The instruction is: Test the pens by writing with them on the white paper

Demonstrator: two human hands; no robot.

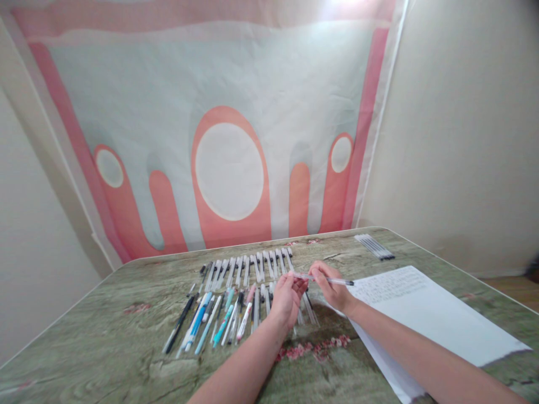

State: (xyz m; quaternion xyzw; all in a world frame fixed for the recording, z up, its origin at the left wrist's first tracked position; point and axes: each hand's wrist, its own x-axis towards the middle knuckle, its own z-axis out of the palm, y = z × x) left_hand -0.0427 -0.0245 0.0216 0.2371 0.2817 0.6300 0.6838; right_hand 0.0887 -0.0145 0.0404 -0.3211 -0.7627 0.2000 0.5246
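Note:
A slim clear pen [337, 280] with a black end lies across both my hands above the table. My right hand [330, 283] pinches it near the middle, and its black end sticks out to the right. My left hand [289, 297] is at the other end, fingers curled with the thumb against the pen. I cannot make out whether that end is a separate part. Below and behind my hands are rows of pens: clear capped pens [239, 270] at the back, and mixed coloured pens such as a blue one [200, 321] and a teal one [222, 326] in front. My left hand partly hides the front row.
A white sheet of paper with handwriting [425, 320] lies to the right, partly under my right forearm. Several thin refills [374, 247] lie side by side at the far right. The wood-patterned table [126, 348] ends before a pink and grey hanging cloth [168, 84].

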